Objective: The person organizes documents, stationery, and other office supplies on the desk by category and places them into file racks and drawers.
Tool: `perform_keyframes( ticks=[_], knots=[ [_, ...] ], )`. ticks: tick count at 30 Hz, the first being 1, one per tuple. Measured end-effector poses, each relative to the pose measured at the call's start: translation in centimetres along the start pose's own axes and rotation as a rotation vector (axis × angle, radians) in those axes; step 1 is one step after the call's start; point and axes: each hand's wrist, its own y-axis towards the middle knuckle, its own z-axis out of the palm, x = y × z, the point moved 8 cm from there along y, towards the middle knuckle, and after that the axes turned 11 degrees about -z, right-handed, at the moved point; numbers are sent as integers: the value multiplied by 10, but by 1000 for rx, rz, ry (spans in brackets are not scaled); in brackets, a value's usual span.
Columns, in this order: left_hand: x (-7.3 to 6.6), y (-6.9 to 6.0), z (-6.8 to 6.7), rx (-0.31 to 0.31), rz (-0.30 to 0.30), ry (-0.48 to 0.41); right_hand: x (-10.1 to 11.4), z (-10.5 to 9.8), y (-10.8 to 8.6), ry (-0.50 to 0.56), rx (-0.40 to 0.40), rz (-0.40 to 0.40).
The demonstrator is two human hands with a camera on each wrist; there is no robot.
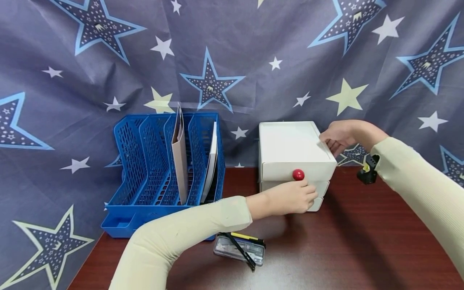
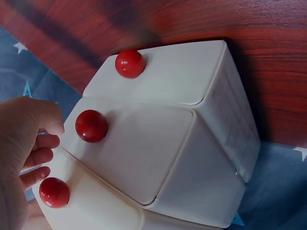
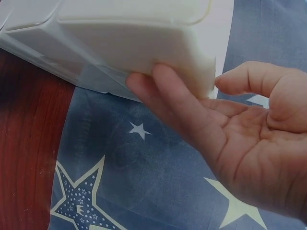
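Observation:
A white three-drawer box [image 1: 293,141] with round red knobs stands on the table. My left hand [image 1: 291,197] is in front of the drawers, just below the top red knob [image 1: 298,175]. In the left wrist view its fingers hang loosely curled beside the middle red knob [image 2: 91,126] and another red knob [image 2: 54,192], gripping neither. At the box's right side is my right hand [image 1: 342,135]. The right wrist view shows its extended fingers [image 3: 175,91] against the white side wall, with the thumb by the rear corner.
A blue file organizer [image 1: 145,209] stands to the left, holding a brown folder [image 1: 179,161] and a white one [image 1: 210,165]. On the table in front lie a clear case [image 1: 232,250], a black pen [image 1: 241,251] and a yellow-and-black item [image 1: 246,237]. Behind hangs a starry cloth [image 1: 246,36].

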Motion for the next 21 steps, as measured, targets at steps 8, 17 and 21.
perform_keyframes(
  ticks=[8,17,21],
  knots=[
    [-12,-7,9,26,45,-2,0,-1,0,8,-14,-1],
    [-21,-14,24,36,53,52,-2,-1,1,25,-9,-8],
    [-21,-13,32,43,36,90,-3,0,1,33,-9,-8]
  ],
)
